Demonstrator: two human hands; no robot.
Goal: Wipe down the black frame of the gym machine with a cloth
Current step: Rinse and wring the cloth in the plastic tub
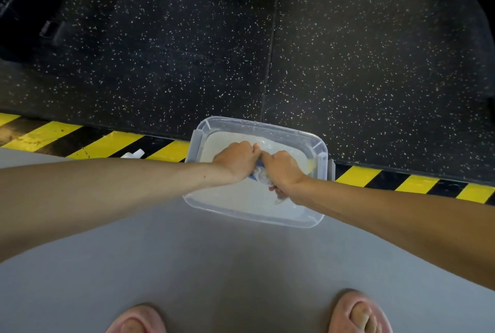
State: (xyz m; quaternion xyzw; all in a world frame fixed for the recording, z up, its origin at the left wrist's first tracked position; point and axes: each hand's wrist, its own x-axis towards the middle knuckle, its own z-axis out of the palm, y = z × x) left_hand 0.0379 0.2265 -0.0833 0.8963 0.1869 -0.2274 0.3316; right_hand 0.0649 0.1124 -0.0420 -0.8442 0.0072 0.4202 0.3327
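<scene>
A clear plastic tub (318, 221) with cloudy water stands on the floor, across a yellow-and-black striped line. Over the tub, my left hand (237, 159) and my right hand (282, 169) both grip a bunched white-and-blue cloth (259, 174), knuckles nearly touching. Most of the cloth is hidden inside my fists. A black frame part of the gym machine (16, 3) shows at the far top left, well away from both hands.
Black speckled rubber flooring (361, 51) lies beyond the hazard stripe (112, 143); grey floor (214, 265) is on my side. A small white scrap (132, 155) lies on the stripe left of the tub. My two feet in pink slippers (359, 311) show at the bottom edge.
</scene>
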